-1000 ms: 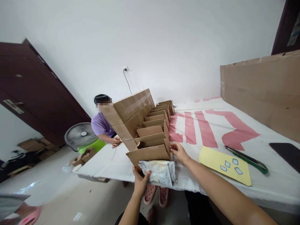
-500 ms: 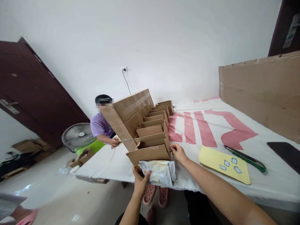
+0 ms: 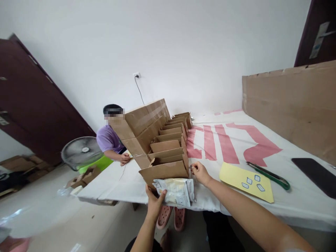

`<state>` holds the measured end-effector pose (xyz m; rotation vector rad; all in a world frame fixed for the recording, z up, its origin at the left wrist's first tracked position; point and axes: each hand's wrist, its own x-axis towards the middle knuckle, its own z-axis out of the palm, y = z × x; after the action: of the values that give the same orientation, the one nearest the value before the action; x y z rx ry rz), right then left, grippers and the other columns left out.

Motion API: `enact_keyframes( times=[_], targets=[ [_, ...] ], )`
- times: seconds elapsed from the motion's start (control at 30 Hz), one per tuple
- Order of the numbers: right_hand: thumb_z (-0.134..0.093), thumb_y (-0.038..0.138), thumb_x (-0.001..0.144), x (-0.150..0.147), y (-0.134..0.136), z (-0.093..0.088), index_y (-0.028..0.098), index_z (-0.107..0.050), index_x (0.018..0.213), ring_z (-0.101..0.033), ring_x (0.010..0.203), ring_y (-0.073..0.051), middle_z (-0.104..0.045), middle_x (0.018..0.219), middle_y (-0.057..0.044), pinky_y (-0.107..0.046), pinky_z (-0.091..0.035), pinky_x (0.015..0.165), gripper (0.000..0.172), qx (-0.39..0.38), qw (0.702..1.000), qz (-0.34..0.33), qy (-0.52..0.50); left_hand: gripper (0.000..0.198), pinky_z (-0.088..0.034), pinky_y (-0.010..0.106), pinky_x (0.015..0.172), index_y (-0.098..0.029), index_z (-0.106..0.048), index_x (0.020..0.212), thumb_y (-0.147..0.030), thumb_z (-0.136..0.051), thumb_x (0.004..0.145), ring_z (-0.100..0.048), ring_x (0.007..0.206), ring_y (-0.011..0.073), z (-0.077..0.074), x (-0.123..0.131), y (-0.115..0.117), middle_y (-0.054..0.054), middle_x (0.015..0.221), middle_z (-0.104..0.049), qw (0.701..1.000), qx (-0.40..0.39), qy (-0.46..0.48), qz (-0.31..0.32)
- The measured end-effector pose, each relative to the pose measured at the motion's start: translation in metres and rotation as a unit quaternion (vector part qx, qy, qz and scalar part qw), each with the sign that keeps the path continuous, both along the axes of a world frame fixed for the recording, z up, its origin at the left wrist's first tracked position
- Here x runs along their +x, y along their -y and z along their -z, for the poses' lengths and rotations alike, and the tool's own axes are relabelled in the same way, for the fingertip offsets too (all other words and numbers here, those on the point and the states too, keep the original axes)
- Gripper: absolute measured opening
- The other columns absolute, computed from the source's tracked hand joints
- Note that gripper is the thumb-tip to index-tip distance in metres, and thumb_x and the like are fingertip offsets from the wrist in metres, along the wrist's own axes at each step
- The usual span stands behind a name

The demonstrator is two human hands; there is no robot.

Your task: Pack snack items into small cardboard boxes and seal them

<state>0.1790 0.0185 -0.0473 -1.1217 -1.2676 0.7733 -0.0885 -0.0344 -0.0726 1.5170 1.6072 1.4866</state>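
Note:
My left hand (image 3: 154, 203) is closed on white, printed plastic packets (image 3: 174, 191) at the near end of the table, thumb on their front. The packets stand against the nearest cardboard divider (image 3: 164, 170), the first in a row of upright brown dividers. Its fingers behind the packets are partly hidden. My right hand (image 3: 201, 173) is pinched just right of that divider's edge. A small dark bit shows at its fingertips, too small to name.
On the table's white-and-pink cover (image 3: 233, 140) lie a yellow card (image 3: 236, 187) with small blue-edged stickers, green-handled tweezers (image 3: 273, 176) and a black phone-like slab (image 3: 312, 175). A tall cardboard panel (image 3: 291, 101) borders the right. Across the table sits another person (image 3: 109, 140), beside a fan (image 3: 81, 150).
The view has turned slightly to the right, so everything sits a little further left. My right hand has drawn slightly away from the divider's edge; my left hand keeps its hold on the packets.

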Motion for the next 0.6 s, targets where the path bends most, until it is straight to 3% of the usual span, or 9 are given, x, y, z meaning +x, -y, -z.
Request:
enact_keyframes(
  times=[0.13, 0.37, 0.5, 0.6],
  targets=[
    [-0.055, 0.021, 0.068, 0.010, 0.009, -0.008, 0.023, -0.050, 0.067, -0.054, 0.078, -0.019, -0.059, 0.075, -0.001, -0.035, -0.047, 0.079, 0.006, 0.013, 0.999, 0.043, 0.030, 0.105, -0.028, 0.049, 0.114, -0.019, -0.010, 0.147, -0.048, -0.073, 0.068, -0.037, 0.136, 0.0324, -0.001, 0.003, 0.001, 0.018, 0.147, -0.033, 1.000, 0.017, -0.003, -0.005],
    [-0.053, 0.026, 0.072, 0.026, 0.026, -0.018, 0.023, -0.049, 0.068, -0.056, 0.062, -0.017, -0.057, 0.062, 0.003, -0.031, -0.047, 0.063, 0.006, -0.012, 0.999, 0.006, 0.034, 0.105, -0.031, 0.048, 0.112, -0.019, -0.011, 0.147, -0.047, -0.074, 0.067, -0.043, 0.131, 0.0309, -0.005, 0.007, 0.003, 0.017, 0.144, -0.038, 0.999, 0.032, 0.009, 0.008],
    [-0.053, 0.031, 0.074, 0.059, 0.060, -0.027, 0.022, -0.050, 0.071, -0.059, 0.062, -0.016, -0.058, 0.065, 0.002, -0.029, -0.046, 0.061, 0.009, -0.023, 0.999, -0.023, 0.041, 0.107, -0.030, 0.050, 0.112, -0.017, -0.009, 0.147, -0.046, -0.074, 0.067, -0.041, 0.133, 0.0324, -0.008, 0.008, 0.005, 0.020, 0.146, -0.035, 1.000, 0.023, 0.003, 0.007],
    [-0.054, 0.033, 0.073, 0.085, 0.092, -0.031, 0.022, -0.052, 0.070, -0.054, 0.060, -0.015, -0.054, 0.062, 0.003, -0.028, -0.043, 0.059, 0.011, -0.030, 0.998, -0.020, 0.060, 0.110, -0.024, 0.049, 0.116, -0.017, -0.005, 0.148, -0.048, -0.073, 0.068, -0.032, 0.140, 0.0329, -0.008, 0.010, 0.006, 0.020, 0.151, -0.028, 1.000, 0.021, -0.003, -0.002]
  ],
)
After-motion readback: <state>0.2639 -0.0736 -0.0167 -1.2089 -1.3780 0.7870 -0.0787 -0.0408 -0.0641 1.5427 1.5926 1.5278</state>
